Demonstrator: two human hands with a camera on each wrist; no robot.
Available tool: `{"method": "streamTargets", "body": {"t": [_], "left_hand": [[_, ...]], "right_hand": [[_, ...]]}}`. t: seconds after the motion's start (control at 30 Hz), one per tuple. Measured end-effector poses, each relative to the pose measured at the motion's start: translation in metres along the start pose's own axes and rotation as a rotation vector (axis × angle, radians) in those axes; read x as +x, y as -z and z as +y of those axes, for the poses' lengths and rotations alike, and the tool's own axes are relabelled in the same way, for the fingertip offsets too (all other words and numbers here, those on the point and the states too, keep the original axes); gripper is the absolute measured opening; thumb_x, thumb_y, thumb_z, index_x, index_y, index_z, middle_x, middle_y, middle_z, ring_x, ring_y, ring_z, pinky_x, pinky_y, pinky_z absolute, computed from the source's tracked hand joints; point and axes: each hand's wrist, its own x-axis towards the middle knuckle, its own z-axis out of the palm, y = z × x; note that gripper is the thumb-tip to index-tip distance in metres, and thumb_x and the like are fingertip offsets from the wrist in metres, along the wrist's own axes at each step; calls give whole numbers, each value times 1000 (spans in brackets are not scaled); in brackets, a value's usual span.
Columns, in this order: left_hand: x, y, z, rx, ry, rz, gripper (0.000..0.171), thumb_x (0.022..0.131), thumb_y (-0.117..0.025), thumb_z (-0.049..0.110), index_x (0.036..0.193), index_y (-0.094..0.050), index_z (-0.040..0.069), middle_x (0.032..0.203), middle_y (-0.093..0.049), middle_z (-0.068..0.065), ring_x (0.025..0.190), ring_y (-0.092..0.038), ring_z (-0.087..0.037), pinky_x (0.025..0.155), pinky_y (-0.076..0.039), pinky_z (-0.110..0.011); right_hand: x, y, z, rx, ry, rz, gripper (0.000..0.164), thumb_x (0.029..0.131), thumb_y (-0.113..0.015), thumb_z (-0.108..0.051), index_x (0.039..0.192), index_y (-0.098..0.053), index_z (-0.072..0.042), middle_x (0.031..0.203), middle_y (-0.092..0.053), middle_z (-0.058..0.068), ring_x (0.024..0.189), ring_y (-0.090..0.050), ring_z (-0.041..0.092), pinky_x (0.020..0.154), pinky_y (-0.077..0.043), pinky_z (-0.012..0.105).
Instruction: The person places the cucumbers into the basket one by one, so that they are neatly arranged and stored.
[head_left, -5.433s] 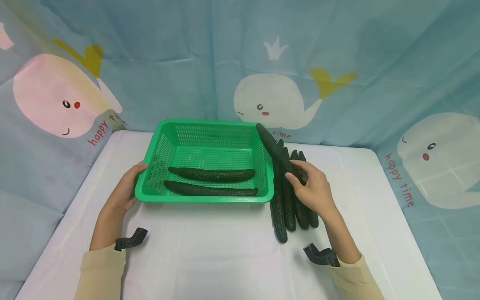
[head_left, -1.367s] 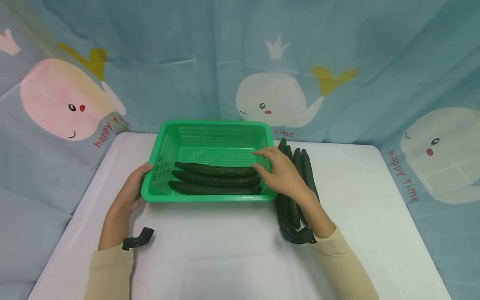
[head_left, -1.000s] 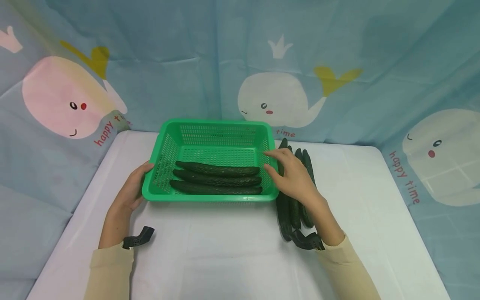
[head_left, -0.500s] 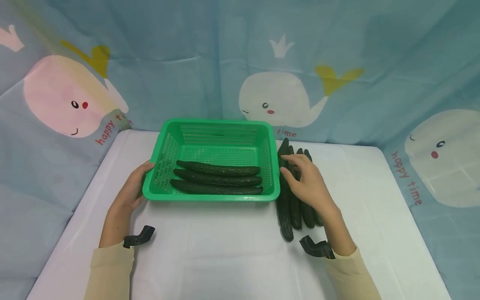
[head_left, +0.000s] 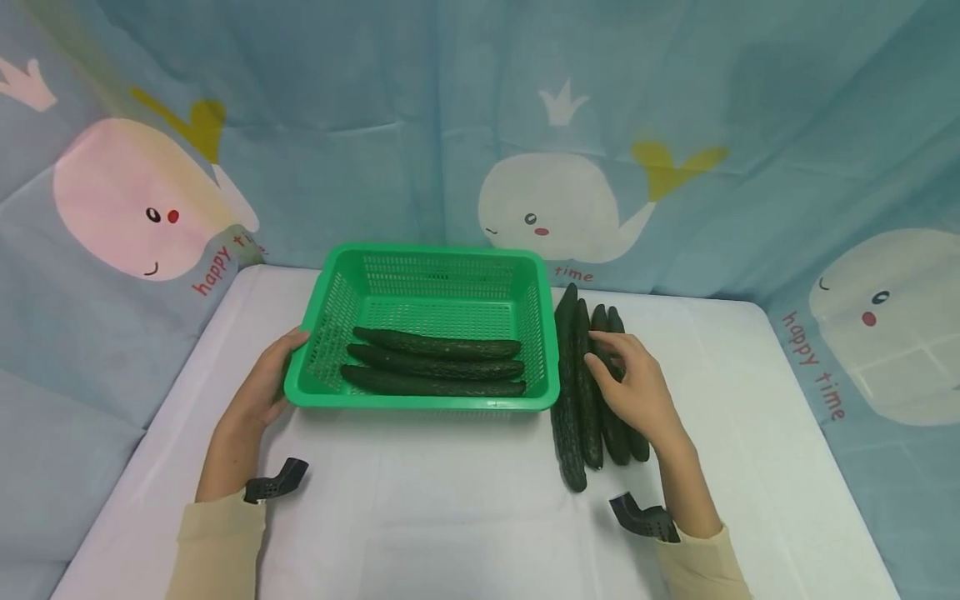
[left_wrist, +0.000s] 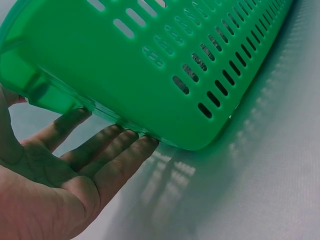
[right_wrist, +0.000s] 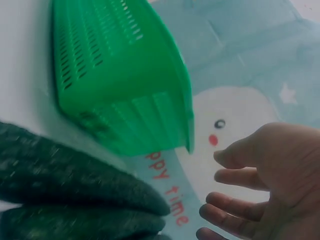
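Green basket: from my remote seat I see it toward the back of the white table, one long side facing the person.
Cucumbers inside: three, dark green, side by side along the basket's length, in its near half.
Cucumbers outside: four, on the table just right of the basket, their far ends pointing toward the curtain.
Left hand: at the basket's left end; my left wrist view shows nearly straight fingers, tips against the outside.
Right hand: above the outside cucumbers, thumb and fingertips parted with a fairly wide gap; I cannot tell whether they touch a cucumber.
Sleeves: beige, a small black device at each wrist.
Backdrop: that blue curtain, printed with whales and red "happy time" lettering.
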Motion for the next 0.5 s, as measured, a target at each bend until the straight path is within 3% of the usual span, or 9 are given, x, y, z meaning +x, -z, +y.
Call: {"method": "streamTargets", "body": {"t": [0.1,0.5], "left_hand": [[0,0,0,-3,2,-2,77,113,-38,50,170,-11,6,171,-20,-29,121,-58,7,97,-57,-11],[-1,-3,2,11,4,-1,78,113,-37,50,170,-10,4,172,-20,-29,121,-58,9,97,-57,-10]], "right_hand": [[-5,-1,7,-11,-22,7,45,108,-63,-24,148,-59,-4,142,-59,23,130,-61,45,107,-54,64],[-11,-1,30,-61,-83,-2,46,108,-62,-22,147,-57,1,145,-56,29,131,-60,48,109,-53,65]]}}
